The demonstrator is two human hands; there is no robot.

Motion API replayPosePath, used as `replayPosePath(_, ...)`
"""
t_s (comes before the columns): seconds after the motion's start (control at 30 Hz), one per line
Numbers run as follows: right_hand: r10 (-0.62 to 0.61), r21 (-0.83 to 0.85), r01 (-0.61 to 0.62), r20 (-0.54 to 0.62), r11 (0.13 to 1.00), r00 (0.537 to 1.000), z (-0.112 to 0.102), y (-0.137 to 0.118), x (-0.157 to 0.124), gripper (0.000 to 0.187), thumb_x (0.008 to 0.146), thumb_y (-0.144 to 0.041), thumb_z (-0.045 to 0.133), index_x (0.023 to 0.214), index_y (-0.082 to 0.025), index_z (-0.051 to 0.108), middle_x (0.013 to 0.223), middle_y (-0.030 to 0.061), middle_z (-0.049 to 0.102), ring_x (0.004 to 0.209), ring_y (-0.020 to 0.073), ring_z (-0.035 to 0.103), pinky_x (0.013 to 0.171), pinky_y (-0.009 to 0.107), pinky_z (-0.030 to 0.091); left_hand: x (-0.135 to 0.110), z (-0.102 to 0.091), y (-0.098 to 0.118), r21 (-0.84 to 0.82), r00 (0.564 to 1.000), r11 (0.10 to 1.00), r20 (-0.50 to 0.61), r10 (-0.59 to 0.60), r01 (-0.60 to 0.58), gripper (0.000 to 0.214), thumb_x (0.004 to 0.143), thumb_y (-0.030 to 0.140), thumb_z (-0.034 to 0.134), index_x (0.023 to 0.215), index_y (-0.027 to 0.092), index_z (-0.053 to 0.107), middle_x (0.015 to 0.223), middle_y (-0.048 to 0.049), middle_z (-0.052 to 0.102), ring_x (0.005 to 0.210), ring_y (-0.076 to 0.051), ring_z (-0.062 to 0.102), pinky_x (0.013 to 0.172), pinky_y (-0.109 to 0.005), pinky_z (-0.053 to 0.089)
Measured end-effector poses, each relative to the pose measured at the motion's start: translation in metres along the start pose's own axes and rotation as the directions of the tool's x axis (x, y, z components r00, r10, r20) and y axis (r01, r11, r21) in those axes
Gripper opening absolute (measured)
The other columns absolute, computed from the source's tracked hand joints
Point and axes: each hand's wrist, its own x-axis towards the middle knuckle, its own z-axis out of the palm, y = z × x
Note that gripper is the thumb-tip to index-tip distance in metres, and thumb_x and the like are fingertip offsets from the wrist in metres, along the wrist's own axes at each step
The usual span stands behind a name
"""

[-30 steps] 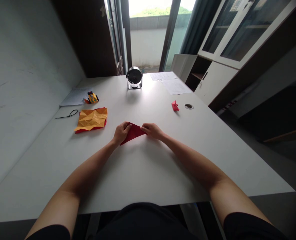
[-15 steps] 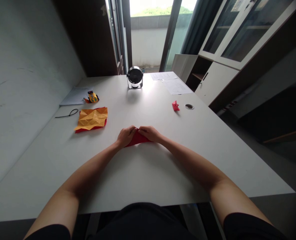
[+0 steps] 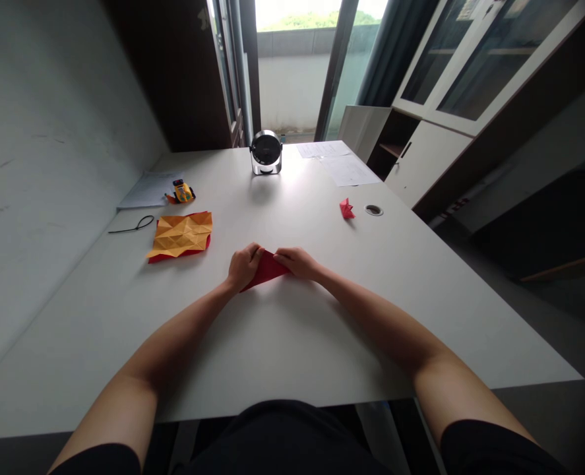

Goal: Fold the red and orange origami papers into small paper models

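Observation:
A folded red paper [image 3: 266, 269] lies on the white table [image 3: 292, 330] in front of me. My left hand [image 3: 243, 265] has its fingers curled onto the paper's left end. My right hand [image 3: 297, 262] presses fingers on its right end. Both hands hold the paper against the tabletop, and the fingers cover part of it.
A creased orange-and-red paper sheet [image 3: 181, 236] lies to the left, with a black cord [image 3: 134, 226] and a small yellow toy [image 3: 183, 192] beyond it. A small folded red piece [image 3: 346, 209] and a cable hole [image 3: 374, 210] are at right. A round fan [image 3: 266, 152] and white sheets [image 3: 346, 170] stand at the back.
My hands came together over the red paper half a second ago and have since drawn slightly apart, showing more of the paper between them.

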Motion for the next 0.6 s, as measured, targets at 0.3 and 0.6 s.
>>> replayPosePath(0.3,0.065,0.188,-0.056,-0.041,0.981,0.997,-0.014,0.011,0.003,0.038,0.093,-0.049,0.048,0.069,-0.019,0.053,0.060,-0.0029,0.058,0.055,0.0103,0.046,0.060,0.025,0.038,0.008,-0.005,-0.011,-0.112,0.981,0.987,-0.148,-0.128,0.112,0.035,0.095,0.047,0.053,0.072,0.021,0.058,0.059,0.0011,0.052,0.056,-0.016,0.043,0.056,-0.027,0.028)
replayPosePath(0.6,0.089,0.255,-0.060,-0.104,0.965,0.991,-0.019,0.013,0.004,0.039,0.089,-0.053,0.052,0.069,-0.020,0.054,0.059,-0.0021,0.057,0.055,0.0110,0.047,0.057,0.025,0.039,0.010,-0.004,-0.018,-0.135,0.972,0.982,-0.174,-0.156,0.133,0.038,0.095,0.050,0.052,0.070,0.022,0.052,0.059,0.0017,0.048,0.056,-0.015,0.041,0.054,-0.027,0.028)
